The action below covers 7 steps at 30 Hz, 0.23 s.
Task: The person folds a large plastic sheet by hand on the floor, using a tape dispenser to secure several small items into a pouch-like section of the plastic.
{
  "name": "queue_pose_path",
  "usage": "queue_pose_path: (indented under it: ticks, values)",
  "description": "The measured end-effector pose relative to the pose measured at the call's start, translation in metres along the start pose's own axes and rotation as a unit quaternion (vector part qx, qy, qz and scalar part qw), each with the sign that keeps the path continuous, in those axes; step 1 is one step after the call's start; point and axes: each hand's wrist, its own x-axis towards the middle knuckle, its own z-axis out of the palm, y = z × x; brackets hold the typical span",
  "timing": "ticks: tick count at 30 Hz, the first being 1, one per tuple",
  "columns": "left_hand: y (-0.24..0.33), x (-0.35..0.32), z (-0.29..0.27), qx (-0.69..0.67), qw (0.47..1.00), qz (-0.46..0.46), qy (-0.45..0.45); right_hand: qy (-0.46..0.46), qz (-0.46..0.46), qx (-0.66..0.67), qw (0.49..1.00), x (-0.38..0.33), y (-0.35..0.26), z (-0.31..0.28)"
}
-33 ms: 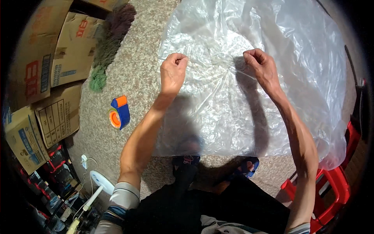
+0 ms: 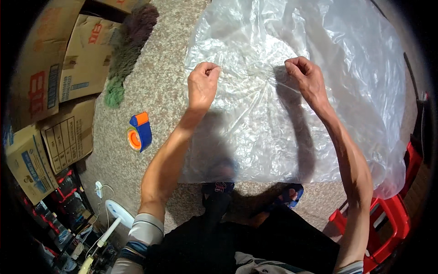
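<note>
A large crumpled sheet of clear plastic film (image 2: pixel 255 137), or a bag, spreads across the floor in front of me and passes over part of my left foot. My left hand (image 2: pixel 202 86) is closed in a pinch over its left part. To the right, my right hand (image 2: pixel 308 82) makes a similar pinch, thumb against fingers, with its shadow falling on the plastic. Creases fan out in the film between the two hands. Whatever the fingertips hold, if anything, is too fine to make out.
A blue and orange tape dispenser (image 2: pixel 140 131) lies on the speckled floor (image 2: pixel 159 91) at left. Cardboard boxes (image 2: pixel 86 59) line the left side beside a fluffy duster (image 2: pixel 130 50). A white round-based stand (image 2: pixel 116 214) is lower left; a red plastic stool (image 2: pixel 388 233) is lower right.
</note>
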Motion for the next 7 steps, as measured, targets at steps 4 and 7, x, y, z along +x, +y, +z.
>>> queue_pose_path:
  ticks: [4, 7]
  values:
    - [-0.002, 0.004, 0.001, 0.038, 0.999, 0.000, 0.008, -0.002, -0.005, 0.003, 1.000, 0.003, 0.007, 0.000]
    - [-0.005, 0.008, 0.002, 0.105, 0.994, 0.025, 0.014, -0.004, -0.010, -0.013, 1.000, 0.005, 0.010, 0.002]
